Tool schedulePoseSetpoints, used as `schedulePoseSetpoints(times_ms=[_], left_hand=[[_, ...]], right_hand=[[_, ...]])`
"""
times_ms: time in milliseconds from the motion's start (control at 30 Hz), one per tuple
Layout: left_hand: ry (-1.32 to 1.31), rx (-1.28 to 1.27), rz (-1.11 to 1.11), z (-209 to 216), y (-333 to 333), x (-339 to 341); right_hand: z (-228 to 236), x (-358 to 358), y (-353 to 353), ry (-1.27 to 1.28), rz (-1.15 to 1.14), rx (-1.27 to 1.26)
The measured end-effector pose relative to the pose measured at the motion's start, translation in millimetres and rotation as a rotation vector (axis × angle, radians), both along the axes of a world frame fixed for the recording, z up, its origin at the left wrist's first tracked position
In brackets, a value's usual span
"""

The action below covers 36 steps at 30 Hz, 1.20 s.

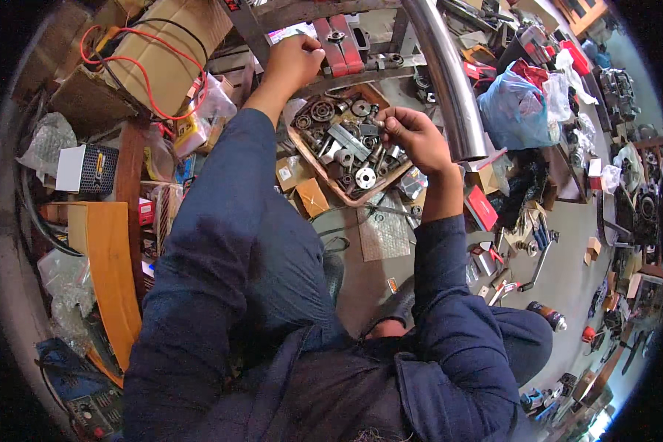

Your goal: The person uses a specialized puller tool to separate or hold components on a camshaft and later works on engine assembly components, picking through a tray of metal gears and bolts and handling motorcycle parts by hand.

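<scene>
My left hand (293,65) is closed beside a red metal clamp-like block (339,48) on the metal frame. Whatever its fingers may hold is hidden. My right hand (418,138) hangs over the right side of a shallow tray (348,200), thumb and forefinger pinched on a small metal part (380,124). Its exact kind is too small to tell. Inside the tray lie several greasy metal parts: gears (322,111), a round flange-like disc (365,177) and a flat grey bar (351,141).
A thick shiny steel tube (449,81) slants past my right hand. Left stands a cardboard box (155,59) with red and black cables. A blue plastic bag (519,110) sits at right. Tools (541,258) and a spray can (549,317) lie on the floor.
</scene>
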<state>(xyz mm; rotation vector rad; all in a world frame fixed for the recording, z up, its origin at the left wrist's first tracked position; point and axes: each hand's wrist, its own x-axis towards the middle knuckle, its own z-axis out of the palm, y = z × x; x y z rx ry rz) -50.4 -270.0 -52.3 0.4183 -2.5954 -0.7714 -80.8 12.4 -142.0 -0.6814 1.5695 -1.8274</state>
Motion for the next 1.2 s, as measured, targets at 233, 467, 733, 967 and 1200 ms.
schedulePoseSetpoints(times_ms=[233, 467, 733, 967, 1200], left_hand=[[0.017, -0.061, -0.013, -5, -10, -1], [-0.07, -0.159, 0.025, -11, -21, -7], [-0.035, -0.131, -0.023, -26, -40, -11], [-0.092, -0.191, 0.021, -24, -34, -9], [-0.009, -0.16, -0.012, -5, -29, 5]], right_hand=[[-94, -36, 5, 0.705, -0.167, 0.718], [-120, 62, -57, 0.893, -0.159, 0.868], [-128, 73, -82, 0.747, -0.197, 0.783], [-113, 25, -103, 0.687, -0.327, 0.418], [-111, -44, 8, 0.706, -0.278, 1.045]])
